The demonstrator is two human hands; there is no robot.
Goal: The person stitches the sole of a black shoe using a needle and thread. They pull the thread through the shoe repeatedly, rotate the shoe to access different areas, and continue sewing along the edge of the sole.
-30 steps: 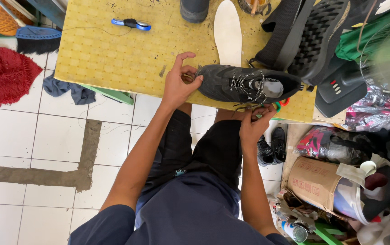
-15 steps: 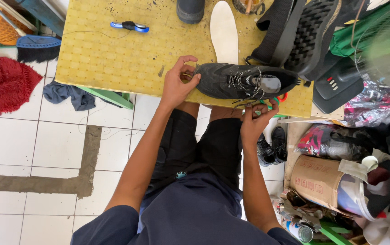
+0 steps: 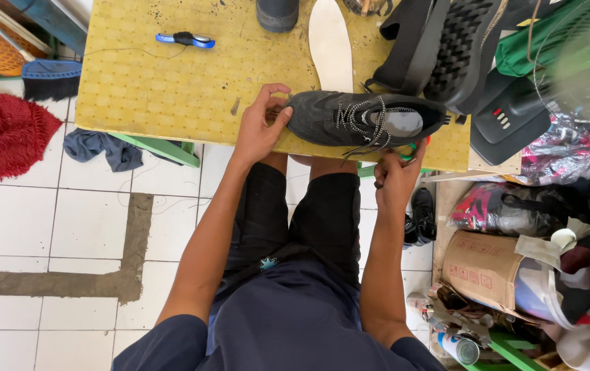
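A dark grey sneaker (image 3: 364, 120) with speckled laces lies on its side at the near edge of a yellow worktable (image 3: 171, 82). My left hand (image 3: 261, 127) grips the sneaker's toe end. Just below the table edge, under the shoe's laces, my right hand (image 3: 398, 175) has its fingers pinched together on something small and thin; I cannot tell what.
On the table lie a white insole (image 3: 331, 45), a blue-handled tool (image 3: 186, 39), a dark shoe toe (image 3: 278, 14) and black shoes (image 3: 439, 48). A cardboard box (image 3: 482, 264), bags and clutter fill the right. A red rag (image 3: 3, 130) and blue cloth (image 3: 99, 148) lie on the tiled floor.
My right hand has shifted slightly lower and rightward beneath the shoe. My left hand stays on the toe. The view has tilted a little.
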